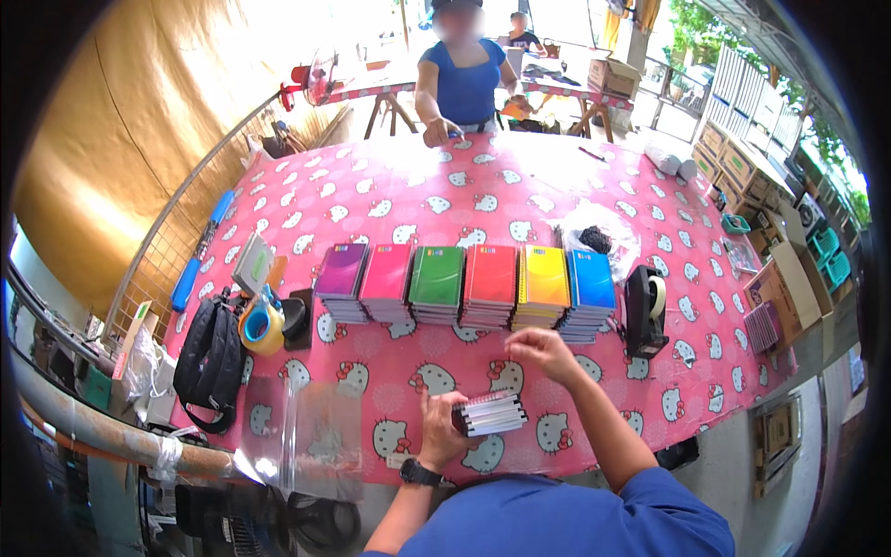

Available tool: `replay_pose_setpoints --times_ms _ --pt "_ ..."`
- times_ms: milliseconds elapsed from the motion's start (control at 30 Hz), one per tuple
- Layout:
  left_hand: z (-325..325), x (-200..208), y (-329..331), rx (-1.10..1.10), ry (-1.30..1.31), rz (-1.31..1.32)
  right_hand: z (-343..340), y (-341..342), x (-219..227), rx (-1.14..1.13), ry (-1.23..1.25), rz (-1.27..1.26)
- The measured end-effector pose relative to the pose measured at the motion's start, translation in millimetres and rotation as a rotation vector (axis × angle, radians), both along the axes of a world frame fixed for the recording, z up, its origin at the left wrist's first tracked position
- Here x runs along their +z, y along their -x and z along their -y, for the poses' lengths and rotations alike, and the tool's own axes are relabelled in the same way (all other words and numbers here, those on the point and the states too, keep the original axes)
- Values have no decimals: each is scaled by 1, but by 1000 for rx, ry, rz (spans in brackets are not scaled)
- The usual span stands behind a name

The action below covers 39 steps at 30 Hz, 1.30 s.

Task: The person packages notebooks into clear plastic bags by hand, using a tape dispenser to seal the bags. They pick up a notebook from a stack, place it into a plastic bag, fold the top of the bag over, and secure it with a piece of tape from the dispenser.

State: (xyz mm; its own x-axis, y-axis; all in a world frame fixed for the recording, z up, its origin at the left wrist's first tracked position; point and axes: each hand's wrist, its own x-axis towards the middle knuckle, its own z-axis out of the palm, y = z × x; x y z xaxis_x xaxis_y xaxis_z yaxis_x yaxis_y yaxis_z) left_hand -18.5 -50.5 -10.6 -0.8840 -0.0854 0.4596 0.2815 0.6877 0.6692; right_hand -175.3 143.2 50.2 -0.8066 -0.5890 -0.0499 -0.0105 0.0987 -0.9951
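Six stacks of notebooks (464,283), purple, pink, green, red, yellow and blue, stand in a row across a desk (418,200) covered in a pink cartoon-cat cloth, seen from the head camera, the only view. Nearer the person, a small bundle of spiral notebooks (490,413) sits on edge at the front of the desk, well short of the row. The left hand (442,422) is curled around the bundle's left end, fingers and thumb gripping it. The right hand (541,351) hovers just above and behind the bundle, fingers drawn into a loose pinch; whether it holds anything small cannot be told. The bundle appears steadied by one hand alone, so a slackened grip could likely let the notebooks fan out or topple flat. It also lies near the desk's front edge, where a nudge might send it to the floor. A clear plastic bag (302,427) lies to the left, overhanging that same edge, and could slide off if brushed. A black tape dispenser (645,311) stands right of the blue stack; a yellow tape dispenser (263,325) and a black bag (209,362) sit at left. Another person (461,79) in blue leans on the far side.
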Motion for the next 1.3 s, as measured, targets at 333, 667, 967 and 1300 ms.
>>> replay_pose_setpoints --times_ms 333,667,967,1300 --pt "29 -29 -37 -64 -1931 272 127 234 50 -337 183 -25" --pt "52 -47 -33 -38 -1949 191 245 328 20 -691 577 -63" --pt "59 -47 -33 -55 -1921 185 199 331 44 -969 494 7" --pt "54 -49 -27 -99 -1902 228 -10 154 79 -56 724 -108"
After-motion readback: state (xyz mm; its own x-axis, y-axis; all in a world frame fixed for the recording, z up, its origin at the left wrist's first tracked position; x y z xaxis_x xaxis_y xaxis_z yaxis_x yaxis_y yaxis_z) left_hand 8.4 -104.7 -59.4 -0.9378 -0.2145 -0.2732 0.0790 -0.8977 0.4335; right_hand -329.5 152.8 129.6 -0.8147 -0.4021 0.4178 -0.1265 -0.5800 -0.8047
